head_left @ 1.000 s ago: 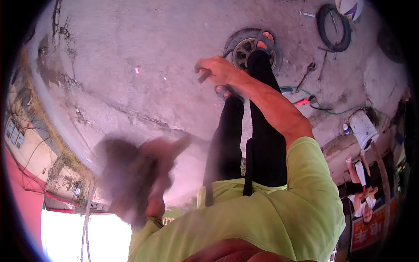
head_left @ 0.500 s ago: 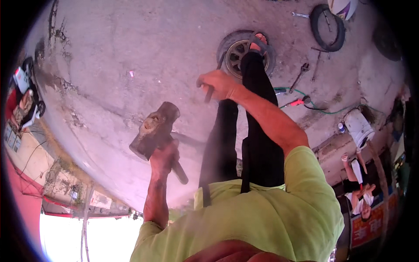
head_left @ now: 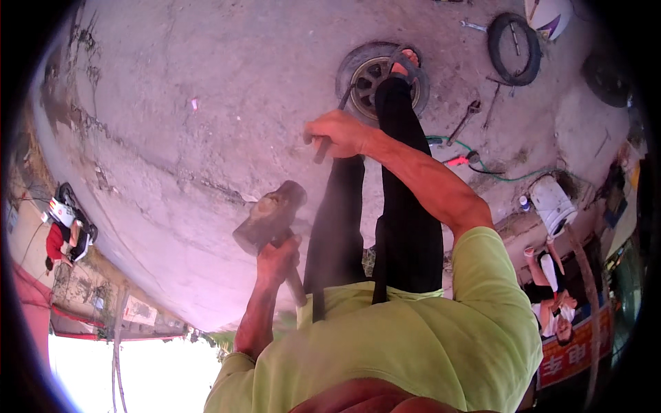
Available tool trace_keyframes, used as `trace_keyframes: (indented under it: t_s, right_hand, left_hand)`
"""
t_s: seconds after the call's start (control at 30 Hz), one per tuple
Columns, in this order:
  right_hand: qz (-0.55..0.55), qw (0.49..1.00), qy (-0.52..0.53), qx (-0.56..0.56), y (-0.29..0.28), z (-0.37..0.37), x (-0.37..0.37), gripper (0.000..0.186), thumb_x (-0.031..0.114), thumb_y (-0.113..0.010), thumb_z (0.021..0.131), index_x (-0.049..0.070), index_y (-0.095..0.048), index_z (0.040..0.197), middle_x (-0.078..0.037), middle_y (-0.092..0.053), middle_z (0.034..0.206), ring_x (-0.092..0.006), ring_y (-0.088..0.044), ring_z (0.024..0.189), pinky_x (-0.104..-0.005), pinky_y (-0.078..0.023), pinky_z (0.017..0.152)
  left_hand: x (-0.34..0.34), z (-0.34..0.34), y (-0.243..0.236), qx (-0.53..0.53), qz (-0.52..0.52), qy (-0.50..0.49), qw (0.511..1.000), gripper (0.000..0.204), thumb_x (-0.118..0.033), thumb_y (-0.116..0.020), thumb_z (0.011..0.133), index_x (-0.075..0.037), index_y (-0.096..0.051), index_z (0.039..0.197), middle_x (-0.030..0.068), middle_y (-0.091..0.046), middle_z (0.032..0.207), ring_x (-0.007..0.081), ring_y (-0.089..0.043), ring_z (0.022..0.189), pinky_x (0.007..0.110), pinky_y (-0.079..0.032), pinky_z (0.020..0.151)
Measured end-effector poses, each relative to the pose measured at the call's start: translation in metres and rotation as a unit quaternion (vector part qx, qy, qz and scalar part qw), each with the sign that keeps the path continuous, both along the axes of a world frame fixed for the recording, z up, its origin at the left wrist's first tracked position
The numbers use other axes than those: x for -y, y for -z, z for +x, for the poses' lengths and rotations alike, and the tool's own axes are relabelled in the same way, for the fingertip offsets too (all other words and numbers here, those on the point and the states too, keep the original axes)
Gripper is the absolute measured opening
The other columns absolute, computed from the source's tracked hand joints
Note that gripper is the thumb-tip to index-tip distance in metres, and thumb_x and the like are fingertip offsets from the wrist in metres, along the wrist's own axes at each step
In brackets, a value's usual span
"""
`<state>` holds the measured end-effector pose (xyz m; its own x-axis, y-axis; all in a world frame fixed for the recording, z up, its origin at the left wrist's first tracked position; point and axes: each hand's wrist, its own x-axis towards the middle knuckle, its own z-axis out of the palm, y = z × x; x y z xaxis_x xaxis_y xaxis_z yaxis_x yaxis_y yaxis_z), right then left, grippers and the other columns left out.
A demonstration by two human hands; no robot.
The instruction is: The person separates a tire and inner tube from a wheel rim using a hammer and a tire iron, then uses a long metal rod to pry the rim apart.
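My left hand (head_left: 277, 256) is closed round the handle of a sledgehammer, its heavy rusty head (head_left: 270, 215) raised just above the fist. My right hand (head_left: 339, 131) grips a dark metal bar (head_left: 321, 151), which reaches up to the wheel (head_left: 368, 77) lying flat on the ground, at the tyre's inner edge. My sandalled right foot (head_left: 406, 63) rests on that wheel. My black-trousered legs are beneath both hands.
At right lie a loose tyre (head_left: 494, 51), a wrench (head_left: 463, 124), a green hose with a red-handled tool (head_left: 456, 162), and a white bucket (head_left: 551, 203). A seated person (head_left: 551, 289) is beyond it. At far left, another person (head_left: 56, 244) rides a white scooter.
The hammer in my left hand was a blur farther left and has moved right. My right hand and bar shifted slightly down and left. The scooter rider appeared and moved downward along the left side.
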<state>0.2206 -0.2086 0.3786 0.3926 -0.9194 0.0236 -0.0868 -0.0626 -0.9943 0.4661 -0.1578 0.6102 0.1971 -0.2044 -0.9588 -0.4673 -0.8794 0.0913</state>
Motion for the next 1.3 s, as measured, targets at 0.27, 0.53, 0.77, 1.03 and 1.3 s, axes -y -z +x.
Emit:
trace_keyframes:
  t_s: [0.27, 0.53, 0.77, 1.03, 1.3]
  right_hand:
    - [-0.015, 0.999, -0.026, 0.013, -0.014, 0.010, 0.006, 0.024, 0.005, -0.067, 0.069, 0.008, -0.063, 0.093, -0.010, -0.065, 0.075, -0.0335, -0.066, 0.074, -0.0418, -0.050, 0.064]
    - [-0.007, 0.999, -0.019, 0.030, -0.002, 0.011, 0.009, 0.022, 0.005, -0.067, 0.070, 0.007, -0.062, 0.091, -0.011, -0.063, 0.073, -0.0345, -0.064, 0.071, -0.0418, -0.049, 0.062]
    - [0.006, 0.999, -0.035, 0.019, 0.002, 0.002, 0.018, 0.013, 0.008, -0.066, 0.076, 0.006, -0.061, 0.087, -0.015, -0.063, 0.074, -0.0390, -0.064, 0.073, -0.0467, -0.048, 0.063]
    - [0.029, 0.999, -0.042, -0.016, 0.003, 0.001, 0.028, 0.013, 0.012, -0.066, 0.074, 0.006, -0.060, 0.084, -0.017, -0.063, 0.076, -0.0411, -0.062, 0.075, -0.0487, -0.046, 0.065]
    - [0.010, 1.000, 0.000, 0.005, 0.006, 0.001, 0.012, 0.015, 0.011, -0.067, 0.072, 0.005, -0.059, 0.082, -0.016, -0.060, 0.072, -0.0405, -0.061, 0.071, -0.0476, -0.046, 0.062]
  left_hand:
    - [0.003, 0.012, 0.004, 0.004, -0.028, -0.026, 0.999, 0.022, -0.023, -0.072, 0.084, -0.002, -0.063, 0.085, 0.0028, -0.059, 0.065, 0.0132, -0.056, 0.056, 0.028, -0.045, 0.054]
    - [0.002, 0.016, 0.010, 0.011, -0.017, -0.002, 1.000, 0.019, -0.021, -0.069, 0.086, -0.003, -0.062, 0.088, 0.0027, -0.058, 0.066, 0.0129, -0.056, 0.057, 0.029, -0.046, 0.053]
    - [0.010, 0.011, 0.016, 0.000, -0.002, -0.016, 1.000, 0.017, -0.019, -0.068, 0.087, -0.004, -0.062, 0.090, 0.0015, -0.058, 0.068, 0.0117, -0.055, 0.056, 0.028, -0.045, 0.052]
    - [0.029, 0.001, 0.004, -0.013, -0.010, 0.002, 1.000, 0.015, -0.019, -0.068, 0.088, -0.005, -0.063, 0.090, 0.0005, -0.057, 0.068, 0.0109, -0.054, 0.057, 0.028, -0.045, 0.052]
    - [0.033, 0.001, 0.002, -0.029, -0.002, 0.014, 0.999, 0.016, -0.020, -0.067, 0.088, -0.005, -0.064, 0.089, 0.0008, -0.058, 0.069, 0.0116, -0.056, 0.058, 0.028, -0.046, 0.053]
